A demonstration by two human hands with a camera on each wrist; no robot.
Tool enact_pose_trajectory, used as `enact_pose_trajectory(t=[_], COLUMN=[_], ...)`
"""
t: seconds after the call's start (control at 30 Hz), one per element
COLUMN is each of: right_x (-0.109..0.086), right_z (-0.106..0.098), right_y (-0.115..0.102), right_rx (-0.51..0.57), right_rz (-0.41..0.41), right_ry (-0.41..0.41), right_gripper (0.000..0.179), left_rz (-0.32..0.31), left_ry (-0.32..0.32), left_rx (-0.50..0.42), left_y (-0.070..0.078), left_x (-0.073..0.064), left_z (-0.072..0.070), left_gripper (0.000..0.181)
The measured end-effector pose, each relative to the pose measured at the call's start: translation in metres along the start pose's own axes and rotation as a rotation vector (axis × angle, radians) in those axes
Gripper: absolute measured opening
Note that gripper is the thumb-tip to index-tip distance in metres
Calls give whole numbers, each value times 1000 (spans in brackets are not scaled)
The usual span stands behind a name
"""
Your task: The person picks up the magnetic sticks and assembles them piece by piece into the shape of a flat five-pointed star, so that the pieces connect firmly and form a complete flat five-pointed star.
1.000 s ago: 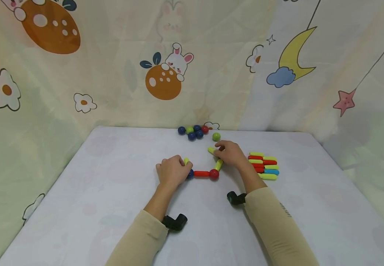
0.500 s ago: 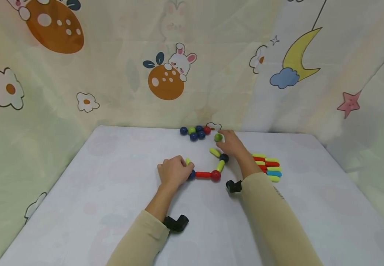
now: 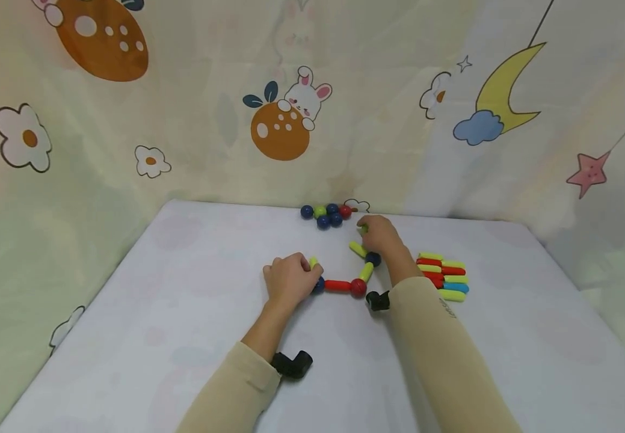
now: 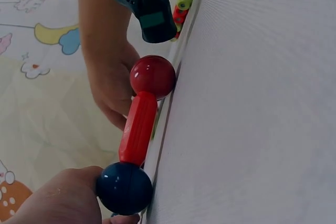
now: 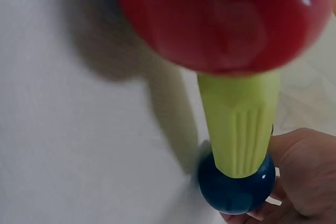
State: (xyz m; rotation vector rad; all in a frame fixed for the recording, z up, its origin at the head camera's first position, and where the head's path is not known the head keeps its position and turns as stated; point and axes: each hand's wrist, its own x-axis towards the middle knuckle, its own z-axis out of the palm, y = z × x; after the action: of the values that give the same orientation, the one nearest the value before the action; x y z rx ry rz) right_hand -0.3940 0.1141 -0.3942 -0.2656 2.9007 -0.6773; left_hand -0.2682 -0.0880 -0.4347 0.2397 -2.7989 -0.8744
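My left hand (image 3: 290, 278) pinches a dark blue ball (image 4: 125, 188) at the left end of a magnetic building chain; a yellow-green rod (image 3: 313, 263) shows just beyond its fingers. From that ball a red rod (image 3: 338, 285) runs to a red ball (image 3: 358, 288). A second yellow-green rod (image 3: 366, 272) joins the red ball to another dark blue ball (image 3: 373, 259), and a third yellow-green rod (image 3: 358, 249) extends from there toward the back left. Beyond the chain, my right hand (image 3: 381, 236) holds a green ball (image 3: 364, 229), mostly hidden by its fingers.
Several blue, green and red balls (image 3: 323, 222) are clustered at the table's back edge. To the right lie stacked rows of red, yellow-green and blue rods (image 3: 455, 271). Black wrist cameras (image 3: 293, 365) jut from both sleeves. A patterned cloth backdrop (image 3: 204, 120) hangs behind the white table (image 3: 182, 288).
My right hand has left the chain's right corner, reached back to the lone green ball, taken hold of it and drawn it slightly nearer. The left hand keeps its grip at the chain.
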Motion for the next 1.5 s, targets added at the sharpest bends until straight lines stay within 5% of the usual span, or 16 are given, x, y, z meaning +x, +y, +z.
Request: enact_pose_trajectory(t=[0.13,0.37,1.07,1.5], right_x=[-3,-11,-19,-23], right_z=[1,1,36,41], right_y=[-3,-20,-62,-70], right_rx=[64,163,388,307], right_rz=[12,-96,-163,-192], right_ry=[57,137,-160,-193], right_gripper=[44,44,37,36], left_rz=[4,6,-9,5], left_ry=[23,34,0,9], left_rx=[-19,-21,-16,-25], left_y=[-1,-1,2,2], left_x=[-2,-1,0,-1], left_z=[-2,-1,-2,-3], left_gripper=[28,29,28,29])
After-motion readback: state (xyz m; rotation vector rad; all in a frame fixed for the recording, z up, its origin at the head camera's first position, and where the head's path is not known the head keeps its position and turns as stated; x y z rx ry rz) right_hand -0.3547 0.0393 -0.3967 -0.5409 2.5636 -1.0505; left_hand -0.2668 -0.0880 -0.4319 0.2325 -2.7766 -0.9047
